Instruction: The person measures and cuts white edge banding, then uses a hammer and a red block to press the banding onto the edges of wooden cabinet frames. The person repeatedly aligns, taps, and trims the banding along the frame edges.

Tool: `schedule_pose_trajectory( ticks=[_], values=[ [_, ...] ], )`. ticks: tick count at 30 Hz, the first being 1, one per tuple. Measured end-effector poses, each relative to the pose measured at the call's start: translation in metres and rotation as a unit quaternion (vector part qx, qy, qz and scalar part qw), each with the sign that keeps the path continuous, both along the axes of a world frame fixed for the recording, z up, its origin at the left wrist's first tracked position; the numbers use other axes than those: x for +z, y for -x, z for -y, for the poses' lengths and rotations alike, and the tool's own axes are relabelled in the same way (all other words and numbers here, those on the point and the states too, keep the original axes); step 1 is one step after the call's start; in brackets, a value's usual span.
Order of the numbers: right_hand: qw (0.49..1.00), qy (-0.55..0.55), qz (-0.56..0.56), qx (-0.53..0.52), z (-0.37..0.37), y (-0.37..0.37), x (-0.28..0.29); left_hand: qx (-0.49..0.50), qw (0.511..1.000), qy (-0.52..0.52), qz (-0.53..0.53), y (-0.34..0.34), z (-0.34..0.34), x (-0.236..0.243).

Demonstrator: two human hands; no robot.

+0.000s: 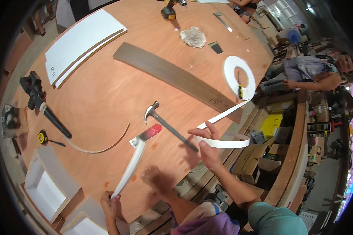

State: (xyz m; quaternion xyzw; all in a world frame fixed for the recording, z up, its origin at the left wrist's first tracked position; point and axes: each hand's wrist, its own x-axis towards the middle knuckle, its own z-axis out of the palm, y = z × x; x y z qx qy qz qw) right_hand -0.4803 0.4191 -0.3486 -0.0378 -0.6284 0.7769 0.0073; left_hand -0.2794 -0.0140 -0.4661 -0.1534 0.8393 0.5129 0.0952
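At the lower left my left hand [108, 203] grips a white strip [127, 172] that rises to a red-ended blade tool [151, 131]. My right hand [206, 147], fingers curled, holds looping white edge tape [231, 143], which runs to a white roll [229, 70] with a yellow-handled tool [241, 90] inside it. A hammer [164, 125] lies between the strip and my right hand. Behind it is a long brown board [164, 74]. A blurred bare limb, apparently a foot, rests at the table's near edge.
On the plywood table [94, 109] are white panels [82, 43], a blower [47, 105], a tape measure [43, 137], a drill [168, 11] and a cloth wad [192, 37]. White boxes [47, 188] sit lower left. A person [313, 70] and cluttered shelving [274, 125] are at the right.
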Motion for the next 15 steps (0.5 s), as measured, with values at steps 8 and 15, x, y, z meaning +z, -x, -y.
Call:
schedule_pose_trajectory(
  ticks=[8,15],
  values=[
    [0.983,-0.165,0.028,0.069,0.001,-0.057,-0.012,0.115,0.947,-0.216,0.207,0.106,0.021,0.080],
    [0.998,-0.063,-0.004,0.014,-0.003,-0.044,-0.004,0.038,0.958,-0.143,0.246,0.136,0.030,0.095]
  ],
)
